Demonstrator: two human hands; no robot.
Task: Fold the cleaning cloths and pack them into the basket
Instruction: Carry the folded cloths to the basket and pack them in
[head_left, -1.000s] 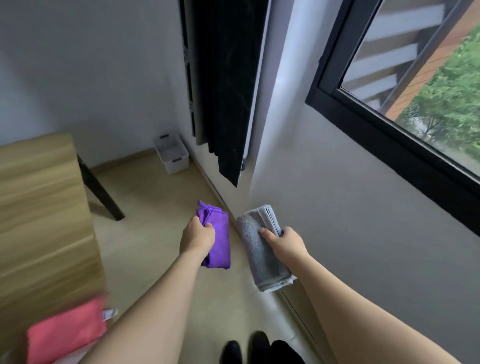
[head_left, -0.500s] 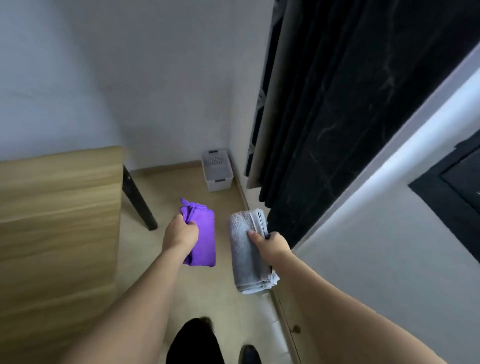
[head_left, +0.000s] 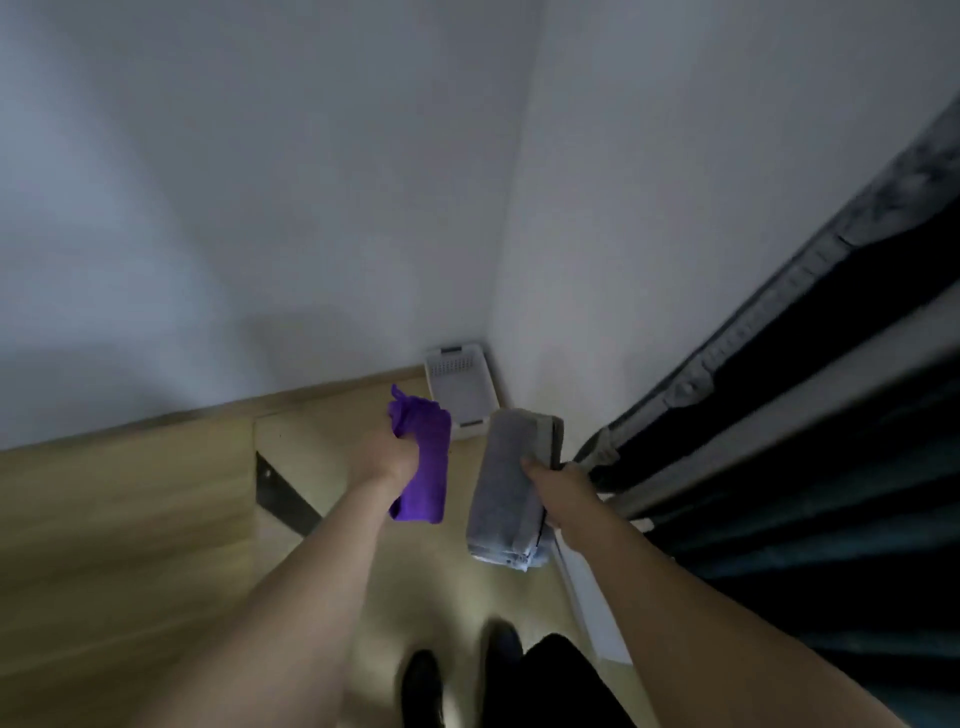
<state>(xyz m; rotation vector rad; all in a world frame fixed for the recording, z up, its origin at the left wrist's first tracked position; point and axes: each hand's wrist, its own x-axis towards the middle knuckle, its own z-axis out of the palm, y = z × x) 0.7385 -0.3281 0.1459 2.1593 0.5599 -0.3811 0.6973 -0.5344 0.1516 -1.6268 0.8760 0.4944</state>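
Note:
My left hand (head_left: 385, 457) grips a folded purple cloth (head_left: 426, 462), which hangs down past my fist. In my right hand (head_left: 561, 488) I hold a folded grey cloth (head_left: 506, 488) by its right edge, thumb on top. Both cloths are held out in front of me above the floor. A white plastic basket (head_left: 460, 384) stands on the floor in the room's corner, just beyond the two cloths. Its near edge is partly hidden behind them, and it looks empty as far as I can see.
A wooden table (head_left: 119, 519) with a dark leg (head_left: 283, 493) fills the left side. A dark curtain (head_left: 810, 467) hangs along the right wall. My dark shoes (head_left: 423, 686) stand on the beige floor (head_left: 322, 436) between table and wall.
The view has swung left and moved toward the corner. The basket now lies much closer, right behind the cloths. The window and the red cloth on the table have left the view. Both hands hold their cloths as before.

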